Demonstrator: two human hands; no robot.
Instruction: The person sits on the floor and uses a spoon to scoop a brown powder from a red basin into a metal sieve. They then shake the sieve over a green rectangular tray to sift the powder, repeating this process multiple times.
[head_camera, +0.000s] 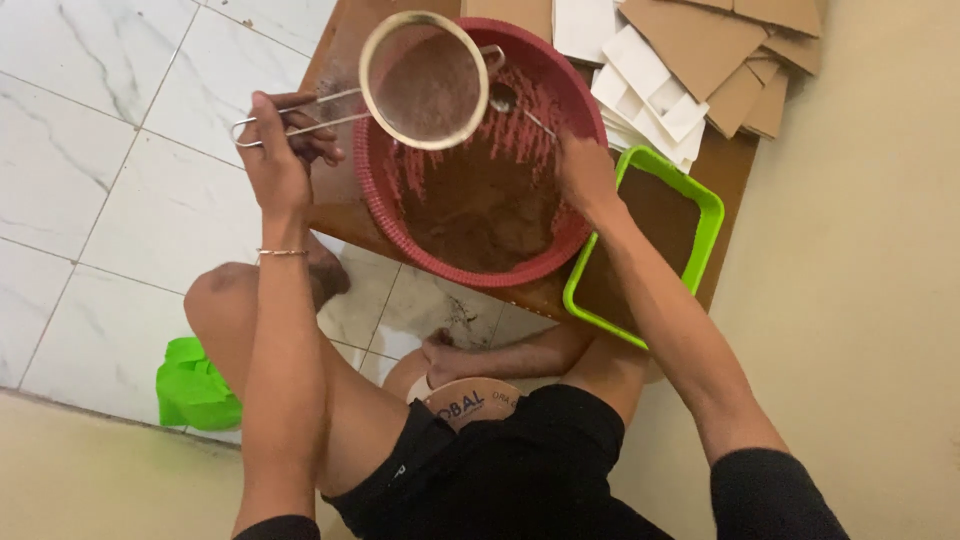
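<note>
Sieving brown powder over red basin (470, 215)

Left hand (275, 150) gripping sieve (425, 80) handle; right hand (585, 170) grasping spoon (505, 98) inside basin (green tray (705, 215) just beside, worktop (730, 165) edge).

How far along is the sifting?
Done: brown powder lies in the red basin and fills the green tray. In hand: left hand holds the sieve, with powder in it, over the basin; right hand holds a spoon. Left: the sieve's powder.
</note>
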